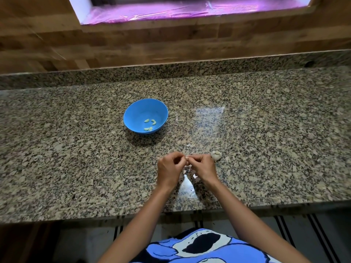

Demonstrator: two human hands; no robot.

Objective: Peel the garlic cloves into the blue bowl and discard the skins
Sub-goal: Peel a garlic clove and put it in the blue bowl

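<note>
Blue-and-white printed cloth (pixel 199 247) on the person's front fills the bottom of the view, and both bare forearms reach from it over the front edge of the speckled granite desk (pixel 76 158). Nearer the person than the blue bowl (pixel 140 111) and to its right, the left hand (pixel 169 168) and right hand (pixel 204 168) meet knuckle to knuckle, well apart from the bowl. Both sets of fingers are curled in tight and pinch one small garlic clove (pixel 187 158) between their tips. So little of the clove shows that its long axis and the way it points cannot be told. Pale skins (pixel 190 173) lie on the desk under the hands. Just right of the right hand sits a partly stripped garlic bulb (pixel 216 155), on the desk. The bowl stands upright, mouth up, and four peeled cloves (pixel 150 124) lie in its bottom toward the side nearest the hands; each is a small crescent lying flat. Bare granite stretches wide to the left and right of the bowl, and between the bowl and the hands. Behind the bowl the desk ends at a low raised granite ledge, with a wooden wall (pixel 133 44) above it.
</note>
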